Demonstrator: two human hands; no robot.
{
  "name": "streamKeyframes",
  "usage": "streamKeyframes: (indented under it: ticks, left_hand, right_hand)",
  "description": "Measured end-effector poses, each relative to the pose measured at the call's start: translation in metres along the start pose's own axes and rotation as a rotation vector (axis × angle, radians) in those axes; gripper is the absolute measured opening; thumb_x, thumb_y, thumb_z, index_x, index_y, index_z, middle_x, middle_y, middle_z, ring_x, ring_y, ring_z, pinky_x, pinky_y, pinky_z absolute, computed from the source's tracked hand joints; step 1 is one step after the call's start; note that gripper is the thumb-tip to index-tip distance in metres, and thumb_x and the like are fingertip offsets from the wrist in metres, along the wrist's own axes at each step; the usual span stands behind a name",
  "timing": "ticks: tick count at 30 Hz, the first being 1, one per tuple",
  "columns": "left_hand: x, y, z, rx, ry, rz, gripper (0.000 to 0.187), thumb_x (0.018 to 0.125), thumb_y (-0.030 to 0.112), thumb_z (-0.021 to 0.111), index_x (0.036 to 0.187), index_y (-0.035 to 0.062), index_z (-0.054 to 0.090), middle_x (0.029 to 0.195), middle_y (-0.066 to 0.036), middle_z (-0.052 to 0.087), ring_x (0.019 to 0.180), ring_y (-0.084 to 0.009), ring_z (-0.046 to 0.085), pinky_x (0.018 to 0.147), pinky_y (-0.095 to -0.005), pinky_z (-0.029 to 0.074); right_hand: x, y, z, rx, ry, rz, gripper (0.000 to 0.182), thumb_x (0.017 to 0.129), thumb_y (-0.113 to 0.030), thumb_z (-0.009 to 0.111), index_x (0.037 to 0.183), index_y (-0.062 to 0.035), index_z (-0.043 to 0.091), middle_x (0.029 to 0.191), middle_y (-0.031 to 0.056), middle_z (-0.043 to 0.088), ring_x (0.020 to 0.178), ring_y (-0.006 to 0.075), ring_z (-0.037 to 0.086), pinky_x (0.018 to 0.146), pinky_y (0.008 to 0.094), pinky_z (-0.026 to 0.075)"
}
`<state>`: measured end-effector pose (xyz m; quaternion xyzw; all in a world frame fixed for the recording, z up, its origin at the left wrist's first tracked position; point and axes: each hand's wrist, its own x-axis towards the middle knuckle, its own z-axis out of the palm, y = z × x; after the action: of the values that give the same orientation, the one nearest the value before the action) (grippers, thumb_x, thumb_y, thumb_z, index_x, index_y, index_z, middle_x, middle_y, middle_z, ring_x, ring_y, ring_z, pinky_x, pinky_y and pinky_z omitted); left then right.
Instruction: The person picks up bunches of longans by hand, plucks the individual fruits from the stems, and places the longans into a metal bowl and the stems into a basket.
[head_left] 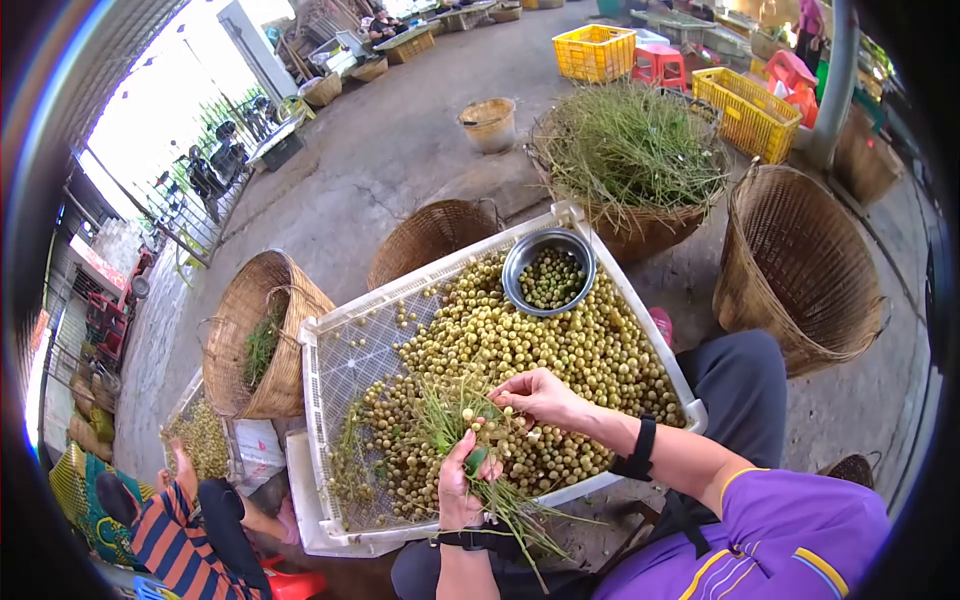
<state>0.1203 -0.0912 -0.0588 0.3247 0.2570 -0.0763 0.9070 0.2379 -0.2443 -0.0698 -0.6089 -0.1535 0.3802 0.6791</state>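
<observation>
My left hand (460,490) is closed around a bunch of thin green stems (515,515) with a few small round fruits still attached. The stem ends hang down past the tray edge. My right hand (545,397) is at the top of the bunch, with thumb and fingertips pinched together; what lies between them is too small to make out. Under both hands is a white plastic mesh tray (310,400) heaped with small round yellow-green fruits (510,345). A metal bowl (510,275) of smaller, greener fruits rests on the heap at the tray's far corner.
Woven baskets stand around the tray: one at left (225,350), one behind (420,240), one at right (760,260). Another basket overflows with stripped stems (640,150). Yellow crates (595,55) and a bucket (488,125) are farther back. A person in a striped shirt (180,540) works at lower left.
</observation>
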Motion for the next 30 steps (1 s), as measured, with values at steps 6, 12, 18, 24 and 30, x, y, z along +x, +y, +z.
streamKeyframes:
  ticks: [6, 12, 18, 24, 30]
  left_hand:
    - [-0.005, 0.004, -0.008, -0.137, 0.012, 0.065, 0.023, 0.089, 0.019, 0.051, 0.11, 0.0103, 0.055, 0.045, 0.004, 0.033, 0.038, -0.0081, 0.032, 0.042, -0.0253, 0.032]
    - [-0.002, 0.0, -0.015, -0.172, -0.049, 0.097, 0.023, 0.087, 0.018, 0.054, 0.109, 0.0088, 0.056, 0.048, 0.005, 0.035, 0.039, -0.007, 0.031, 0.043, -0.0248, 0.031]
    - [0.008, -0.014, -0.01, -0.226, -0.062, -0.025, 0.02, 0.089, 0.018, 0.049, 0.104, 0.006, 0.056, 0.051, 0.003, 0.04, 0.04, -0.0074, 0.031, 0.045, -0.0232, 0.031]
    - [0.008, -0.017, -0.004, -0.191, -0.063, -0.094, 0.018, 0.089, 0.018, 0.05, 0.1, 0.0049, 0.056, 0.053, 0.002, 0.045, 0.041, -0.008, 0.032, 0.045, -0.0247, 0.031]
    - [0.008, -0.015, -0.002, -0.106, -0.069, -0.099, 0.024, 0.088, 0.019, 0.051, 0.107, 0.0044, 0.055, 0.058, 0.0, 0.047, 0.04, -0.0095, 0.035, 0.042, -0.0254, 0.032]
  right_hand:
    - [-0.019, 0.005, -0.002, 0.425, 0.033, 0.079, 0.029, 0.087, -0.007, 0.053, 0.114, 0.0007, 0.054, 0.1, 0.0068, 0.064, 0.076, 0.0112, 0.063, 0.053, 0.0196, 0.051]
    - [-0.039, -0.007, 0.021, -0.088, 0.082, -0.015, 0.024, 0.081, -0.021, 0.063, 0.098, -0.0038, 0.064, 0.09, 0.0036, 0.065, 0.075, 0.0094, 0.06, 0.061, 0.0226, 0.048]
    - [-0.03, -0.009, 0.045, -0.401, 0.196, -0.092, 0.029, 0.08, -0.028, 0.066, 0.093, -0.0017, 0.065, 0.081, 0.0088, 0.066, 0.073, 0.0136, 0.061, 0.066, 0.0283, 0.048]
    - [-0.026, -0.011, 0.033, -0.46, 0.163, -0.095, 0.019, 0.08, -0.018, 0.067, 0.085, -0.0004, 0.064, 0.066, 0.0024, 0.061, 0.06, 0.0054, 0.051, 0.054, 0.0242, 0.042]
    - [-0.023, -0.016, 0.014, -0.338, -0.037, 0.134, 0.019, 0.078, -0.022, 0.069, 0.082, -0.0035, 0.067, 0.06, -0.0018, 0.059, 0.052, 0.0036, 0.052, 0.046, 0.0202, 0.042]
